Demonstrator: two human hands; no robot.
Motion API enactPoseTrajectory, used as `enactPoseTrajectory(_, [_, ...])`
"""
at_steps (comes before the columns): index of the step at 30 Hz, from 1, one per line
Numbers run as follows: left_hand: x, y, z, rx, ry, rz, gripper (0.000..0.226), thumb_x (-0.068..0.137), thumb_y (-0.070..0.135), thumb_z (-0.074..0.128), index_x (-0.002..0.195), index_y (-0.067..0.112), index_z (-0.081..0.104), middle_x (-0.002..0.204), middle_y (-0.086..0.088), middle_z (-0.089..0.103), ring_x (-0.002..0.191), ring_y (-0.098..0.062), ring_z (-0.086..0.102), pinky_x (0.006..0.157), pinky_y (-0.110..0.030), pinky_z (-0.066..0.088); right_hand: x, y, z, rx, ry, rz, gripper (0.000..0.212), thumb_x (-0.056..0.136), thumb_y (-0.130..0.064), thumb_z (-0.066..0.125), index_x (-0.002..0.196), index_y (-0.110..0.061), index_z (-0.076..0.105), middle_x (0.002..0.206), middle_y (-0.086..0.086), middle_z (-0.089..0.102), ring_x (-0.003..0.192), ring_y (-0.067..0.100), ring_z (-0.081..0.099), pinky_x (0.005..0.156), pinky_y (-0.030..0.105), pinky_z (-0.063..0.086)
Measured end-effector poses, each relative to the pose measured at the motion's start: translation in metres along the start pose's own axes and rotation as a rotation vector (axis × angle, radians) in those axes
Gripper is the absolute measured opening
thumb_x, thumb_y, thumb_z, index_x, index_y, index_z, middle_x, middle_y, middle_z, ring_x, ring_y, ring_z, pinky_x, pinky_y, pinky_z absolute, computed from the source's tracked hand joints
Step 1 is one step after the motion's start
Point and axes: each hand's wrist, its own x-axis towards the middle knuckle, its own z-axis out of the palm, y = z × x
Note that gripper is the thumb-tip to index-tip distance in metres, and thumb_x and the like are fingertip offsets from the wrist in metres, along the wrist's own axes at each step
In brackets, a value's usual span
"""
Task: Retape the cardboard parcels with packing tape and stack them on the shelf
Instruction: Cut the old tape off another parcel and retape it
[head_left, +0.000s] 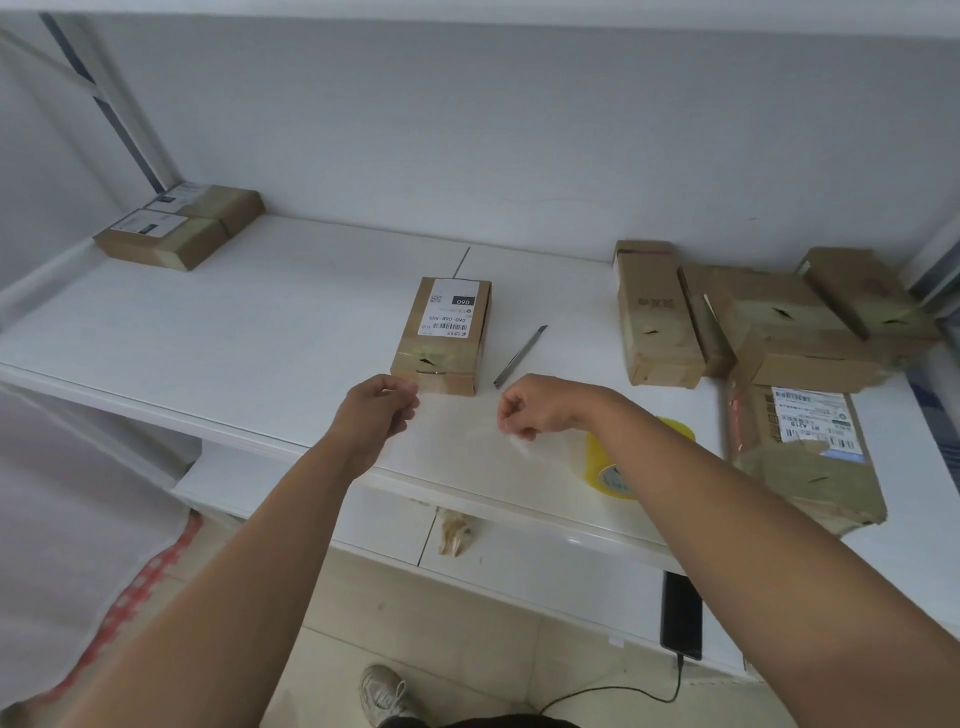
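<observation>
- The parcel (444, 332) sits in the middle of the white shelf (234, 332), a small brown cardboard box lying flat, its white shipping label with barcode facing up and turned away from the person.
- Its near end shows yellowish old tape, torn, with a dark slit where the flap gapes.
- Left hand (379, 410) hovers just in front of the parcel's near left corner, fingers curled in with thumb and fingertips pinched together; right hand (530, 408) sits to the right of it, fingers also curled tight.
- Between the two hands a faint clear strip of tape (483, 431) seems stretched, hard to make out against the white surface.
- A slim utility knife (521, 354) lies just right of the parcel, apart from it.
- The yellow tape roll (613, 467) rests near the front edge, partly hidden under the right forearm.
- Far left, two taped parcels (179, 226) lie side by side, touching.
- Right side: a jumble of opened parcels (753, 317), torn tape showing, and a crumpled flat package (810, 452) nearer.
</observation>
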Motion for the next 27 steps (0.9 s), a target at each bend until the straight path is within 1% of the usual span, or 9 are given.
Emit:
enactPoseTrajectory(5, [0.001, 0.0, 0.0, -0.026, 0.007, -0.028, 0.008, 0.097, 0.011, 0.062, 0.089, 0.009, 0.061, 0.079, -0.005, 0.063, 0.065, -0.014, 0.052, 0.064, -0.025, 0.044, 0.018, -0.009, 0.016, -0.182, -0.046, 0.079, 0.009, 0.095, -0.019, 0.062, 0.093, -0.011, 0.063, 0.076, 0.002, 0.064, 0.065, 0.012, 0.055, 0.069, 0.026, 0.044])
enactPoseTrajectory(8, [-0.001, -0.001, 0.0, -0.033, 0.013, -0.032, 0.011, 0.097, 0.011, 0.063, 0.086, 0.01, 0.059, 0.077, -0.005, 0.063, 0.065, -0.014, 0.052, 0.063, -0.025, 0.043, 0.029, -0.008, 0.024, -0.341, -0.04, 0.126, 0.026, 0.092, -0.041, 0.066, 0.093, -0.015, 0.061, 0.097, 0.006, 0.067, 0.083, 0.018, 0.057, 0.076, 0.03, 0.045])
enactPoseTrajectory(11, [-0.003, -0.002, -0.003, -0.036, 0.014, -0.035, 0.013, 0.097, 0.012, 0.063, 0.084, 0.011, 0.059, 0.076, -0.004, 0.062, 0.065, -0.014, 0.052, 0.063, -0.025, 0.042, 0.034, -0.009, 0.03, -0.445, -0.009, 0.153, 0.045, 0.085, -0.059, 0.066, 0.097, -0.017, 0.055, 0.106, 0.005, 0.061, 0.095, 0.022, 0.054, 0.078, 0.032, 0.043])
enactPoseTrajectory(16, [-0.004, -0.004, -0.008, 0.001, 0.018, -0.045, 0.012, 0.096, 0.014, 0.064, 0.086, 0.01, 0.059, 0.079, -0.005, 0.063, 0.066, -0.015, 0.052, 0.065, -0.026, 0.043, 0.028, -0.014, 0.035, -0.557, 0.025, 0.211, 0.075, 0.08, -0.073, 0.062, 0.127, -0.015, 0.054, 0.121, 0.005, 0.057, 0.109, 0.025, 0.057, 0.078, 0.033, 0.041])
enactPoseTrajectory(19, [-0.005, -0.005, -0.009, 0.059, 0.017, -0.039, 0.01, 0.096, 0.016, 0.064, 0.09, 0.009, 0.06, 0.083, -0.006, 0.064, 0.069, -0.016, 0.054, 0.067, -0.026, 0.045, 0.023, -0.012, 0.03, -0.604, 0.064, 0.254, 0.077, 0.08, -0.078, 0.056, 0.125, -0.017, 0.057, 0.121, 0.004, 0.059, 0.111, 0.026, 0.058, 0.079, 0.034, 0.041])
enactPoseTrajectory(21, [-0.005, -0.003, -0.007, 0.088, 0.016, -0.026, 0.006, 0.096, 0.013, 0.063, 0.093, 0.009, 0.061, 0.086, -0.007, 0.066, 0.071, -0.017, 0.056, 0.068, -0.026, 0.047, 0.021, -0.012, 0.026, -0.563, 0.134, 0.256, 0.068, 0.086, -0.074, 0.05, 0.122, -0.017, 0.057, 0.119, 0.005, 0.06, 0.109, 0.027, 0.059, 0.079, 0.035, 0.043])
enactPoseTrajectory(23, [-0.006, -0.001, -0.004, 0.113, 0.003, -0.011, 0.002, 0.095, 0.01, 0.063, 0.094, 0.008, 0.062, 0.088, -0.007, 0.068, 0.073, -0.018, 0.059, 0.07, -0.026, 0.049, 0.021, -0.018, 0.023, -0.425, 0.25, 0.181, 0.06, 0.092, -0.071, 0.043, 0.106, -0.014, 0.059, 0.104, 0.005, 0.062, 0.094, 0.026, 0.06, 0.073, 0.036, 0.043])
enactPoseTrajectory(25, [-0.006, 0.004, -0.002, 0.126, -0.026, 0.008, 0.003, 0.092, 0.006, 0.064, 0.093, 0.009, 0.063, 0.09, -0.008, 0.068, 0.075, -0.018, 0.062, 0.07, -0.026, 0.05, 0.023, -0.027, 0.022, -0.181, 0.347, 0.066, 0.057, 0.093, -0.069, 0.043, 0.082, -0.014, 0.052, 0.081, 0.003, 0.057, 0.072, 0.022, 0.054, 0.064, 0.034, 0.039])
enactPoseTrajectory(27, [-0.004, 0.008, 0.001, 0.123, -0.062, 0.024, 0.005, 0.091, 0.005, 0.065, 0.093, 0.009, 0.063, 0.091, -0.009, 0.07, 0.077, -0.019, 0.064, 0.07, -0.026, 0.051, 0.025, -0.035, 0.022, 0.066, 0.322, -0.003, 0.059, 0.093, -0.065, 0.05, 0.082, -0.008, 0.056, 0.079, 0.002, 0.062, 0.072, 0.019, 0.057, 0.065, 0.031, 0.041])
